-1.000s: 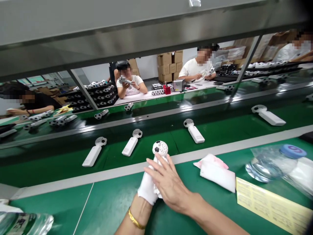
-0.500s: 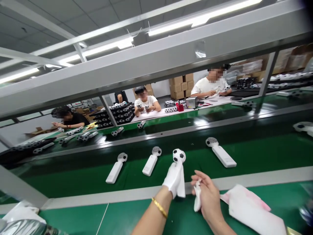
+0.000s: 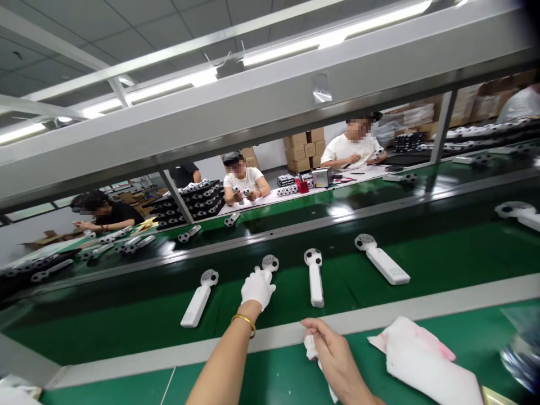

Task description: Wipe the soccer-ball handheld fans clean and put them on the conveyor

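Observation:
My left hand (image 3: pixel 257 289), in a white glove, is closed over the handle of a white handheld device with a soccer-ball-patterned round head (image 3: pixel 270 262). Its handle is hidden under the glove, and it still lies on the green belt. Just right of it lies a second such device (image 3: pixel 315 281), apart from my hands. Another device (image 3: pixel 197 305) rests to the left, and one more (image 3: pixel 386 263) to the right. My bare right hand (image 3: pixel 333 354) is closed around a crumpled white cloth or tissue (image 3: pixel 311 347) above the near edge.
A pale rail (image 3: pixel 291 336) runs between the belt and the green near table (image 3: pixel 270 374). On the table lie a white-and-pink cloth (image 3: pixel 426 360) and a clear plastic object (image 3: pixel 523 360). Across the belt, several people work beside trays of similar devices (image 3: pixel 185 205).
My left hand has set its device down on the belt, let go, and moved left onto another. My right hand has moved left and down with the white cloth. The view has shifted slightly.

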Tool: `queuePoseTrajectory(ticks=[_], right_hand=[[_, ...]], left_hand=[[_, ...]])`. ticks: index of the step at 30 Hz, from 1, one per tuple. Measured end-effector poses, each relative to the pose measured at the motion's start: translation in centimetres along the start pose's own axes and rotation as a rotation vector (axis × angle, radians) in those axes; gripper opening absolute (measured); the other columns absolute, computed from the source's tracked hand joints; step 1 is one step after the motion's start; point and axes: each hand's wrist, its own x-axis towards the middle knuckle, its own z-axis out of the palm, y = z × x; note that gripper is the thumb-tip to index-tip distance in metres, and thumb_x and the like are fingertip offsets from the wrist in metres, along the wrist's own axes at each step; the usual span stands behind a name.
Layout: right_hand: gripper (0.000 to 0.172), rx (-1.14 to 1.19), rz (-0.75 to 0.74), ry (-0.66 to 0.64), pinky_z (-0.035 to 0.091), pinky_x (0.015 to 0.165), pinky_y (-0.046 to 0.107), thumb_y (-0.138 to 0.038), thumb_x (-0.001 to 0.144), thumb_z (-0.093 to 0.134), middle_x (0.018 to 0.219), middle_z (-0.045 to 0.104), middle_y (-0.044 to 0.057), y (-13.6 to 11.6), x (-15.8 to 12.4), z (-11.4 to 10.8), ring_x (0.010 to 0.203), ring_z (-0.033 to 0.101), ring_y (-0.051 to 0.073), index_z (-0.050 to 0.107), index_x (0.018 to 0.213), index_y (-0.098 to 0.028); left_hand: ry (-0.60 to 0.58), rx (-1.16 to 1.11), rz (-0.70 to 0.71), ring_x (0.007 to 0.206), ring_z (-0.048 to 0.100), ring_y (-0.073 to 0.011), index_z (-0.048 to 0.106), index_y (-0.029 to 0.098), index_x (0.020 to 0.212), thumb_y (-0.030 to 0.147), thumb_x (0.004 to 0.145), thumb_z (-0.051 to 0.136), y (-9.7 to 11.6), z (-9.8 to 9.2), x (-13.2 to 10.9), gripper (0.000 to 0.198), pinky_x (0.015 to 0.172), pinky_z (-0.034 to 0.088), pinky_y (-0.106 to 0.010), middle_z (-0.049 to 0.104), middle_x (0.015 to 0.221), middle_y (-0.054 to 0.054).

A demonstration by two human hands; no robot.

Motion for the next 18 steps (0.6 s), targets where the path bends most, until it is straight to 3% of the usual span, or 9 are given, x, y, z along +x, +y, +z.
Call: queuePoseTrajectory(ticks=[4,9,13,15,18], right_hand=[[0.03,0.016,0.008,0.015,0.047,0.054,0.027,-0.04,0.082,0.044,0.072,0.062,0.003,-0.3,0.0,0.0,0.061,0.056,0.018,0.063,0.092,-0.019],[0.038,0.082,0.053,0.066,0.05,0.053,0.028,-0.047,0.081,0.047,0.075,0.061,0.004,0.2,0.4,-0.2,0.062,0.057,0.018,0.06,0.1,-0.017],[0.043,0.083,0.083,0.083,0.05,0.054,0.028,-0.048,0.08,0.048,0.08,0.061,0.005,0.3,0.5,-0.5,0.067,0.058,0.019,0.058,0.104,-0.015],[0.043,0.055,0.08,0.076,0.05,0.054,0.028,-0.049,0.08,0.047,0.081,0.062,0.006,0.3,0.3,-0.6,0.069,0.058,0.019,0.059,0.104,-0.015],[0.042,0.0,0.058,0.056,0.05,0.054,0.027,-0.048,0.08,0.046,0.083,0.064,0.006,0.1,0.1,-0.6,0.071,0.059,0.02,0.06,0.103,-0.016]], left_hand=[[0.024,0.038,0.02,0.107,0.049,-0.0262,0.05,0.013,0.112,0.027,0.07,0.065,-1.3,-0.4,-0.7,0.046,0.089,0.033,-0.037,0.054,0.112,-0.014],[0.047,0.101,0.093,0.113,0.043,-0.0285,0.037,0.017,0.129,0.03,0.065,0.065,-1.7,0.5,-6.5,0.071,0.091,0.029,-0.033,0.048,0.123,-0.014],[0.099,0.408,0.13,0.098,0.051,-0.0232,0.044,0.025,0.122,0.025,0.066,0.056,-1.1,0.5,-11.8,0.057,0.077,0.037,-0.029,0.055,0.107,-0.006],[0.108,0.546,0.159,0.092,0.052,-0.0219,0.048,0.024,0.116,0.023,0.066,0.052,-0.8,0.2,-13.4,0.05,0.073,0.038,-0.029,0.056,0.099,-0.004],[0.1,0.611,0.175,0.093,0.052,-0.0216,0.046,0.023,0.12,0.023,0.067,0.05,-0.8,-0.3,-14.8,0.052,0.074,0.039,-0.029,0.056,0.102,-0.005]])
